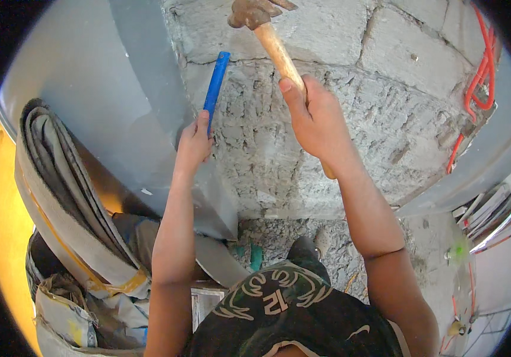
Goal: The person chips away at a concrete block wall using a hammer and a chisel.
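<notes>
My right hand [320,118] grips the wooden handle of a claw hammer [282,51], whose rusty head is raised at the top of the view. My left hand [195,140] is closed around the lower part of a blue bar-like tool [216,85], perhaps a chisel; its lower end is hidden by the fingers. Behind both hands stands a block wall [260,156] with a rough, chipped grey surface. Smoother blocks with cracked joints show above the chipped part. Whether the blue tool touches the wall, I cannot tell.
Rubble [340,250] covers the floor at the wall's foot. A rolled carpet [72,201] and worn sacks [66,317] stand at the left beside a grey panel [135,111]. Red conduit [482,85] hangs at the wall's right edge. Long strips of material [494,214] lie at the far right.
</notes>
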A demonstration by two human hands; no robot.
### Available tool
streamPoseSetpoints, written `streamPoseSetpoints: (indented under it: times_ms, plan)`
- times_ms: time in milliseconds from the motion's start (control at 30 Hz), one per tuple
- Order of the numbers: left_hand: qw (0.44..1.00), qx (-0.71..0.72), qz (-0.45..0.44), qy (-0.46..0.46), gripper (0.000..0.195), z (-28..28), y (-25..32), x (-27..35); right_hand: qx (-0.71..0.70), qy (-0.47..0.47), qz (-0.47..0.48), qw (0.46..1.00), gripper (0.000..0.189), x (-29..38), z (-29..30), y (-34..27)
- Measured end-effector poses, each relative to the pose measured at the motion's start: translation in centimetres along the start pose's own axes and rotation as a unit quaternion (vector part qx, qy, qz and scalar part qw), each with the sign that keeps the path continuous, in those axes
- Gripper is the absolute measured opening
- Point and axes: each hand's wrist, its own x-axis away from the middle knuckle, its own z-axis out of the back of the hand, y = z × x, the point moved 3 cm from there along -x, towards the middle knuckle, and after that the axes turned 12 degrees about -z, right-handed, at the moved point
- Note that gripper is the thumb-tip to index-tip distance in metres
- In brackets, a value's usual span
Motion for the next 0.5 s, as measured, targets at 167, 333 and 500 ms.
streamPoseSetpoints:
  times_ms: [167, 333, 500]
  plan:
    - [0.997, -0.071, -0.024, -0.013, 0.058, 0.1, 1.8, 0.0, -0.047, 0.021, 0.075, 0.996, 0.046, -0.9, -0.1, -0.8]
    - [0.990, -0.138, -0.015, -0.023, 0.059, 0.5, 3.0, 0.5, -0.041, 0.057, 0.116, 0.991, 0.045, -1.3, 0.5, -4.0]
    - [0.992, -0.123, -0.017, -0.025, 0.060, 0.3, 3.4, -0.1, 0.003, 0.064, 0.124, 0.990, 0.043, -3.1, -3.1, -0.5]
